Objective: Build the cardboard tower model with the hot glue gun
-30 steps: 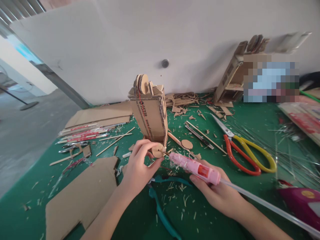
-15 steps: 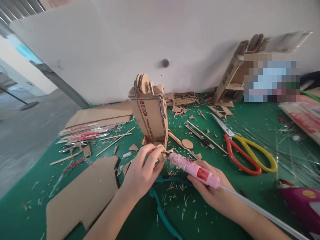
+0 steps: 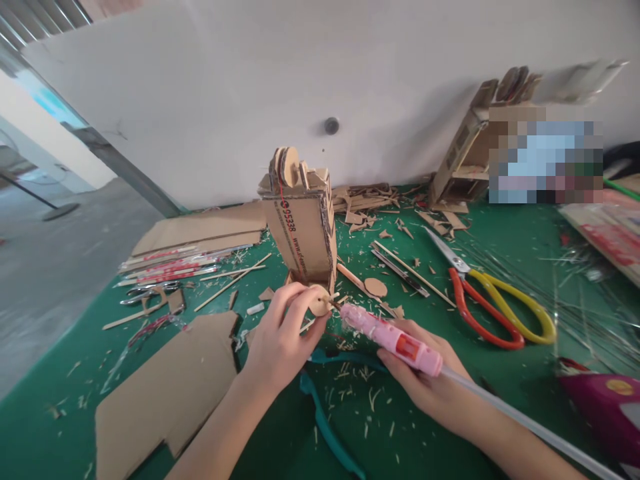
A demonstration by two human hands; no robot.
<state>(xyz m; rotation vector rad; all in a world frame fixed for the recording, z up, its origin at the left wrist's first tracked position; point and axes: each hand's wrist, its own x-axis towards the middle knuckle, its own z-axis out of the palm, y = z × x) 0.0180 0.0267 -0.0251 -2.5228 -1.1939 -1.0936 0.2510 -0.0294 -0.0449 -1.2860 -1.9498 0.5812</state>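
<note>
My left hand pinches a small round cardboard disc with a dark hole in its face. A thin wooden stick end shows beside the disc. My right hand is wrapped round a pink hot glue gun, a long clear glue stick trailing from its rear. The gun's metal nozzle points left, at or very near the disc's right edge; I cannot tell whether it touches. Just behind my left hand stands a tall cardboard box model, topped with cardboard discs and with a red thread down its front.
Red-and-yellow scissors, a craft knife and a loose disc lie to the right. At left are a flat cardboard sheet and wrapped sticks. Teal pliers-like handles lie below my hands. Another cardboard model stands behind.
My left hand has turned the disc so that its face and hole show more. The glue gun stays close to it, shifted very slightly right and down.
</note>
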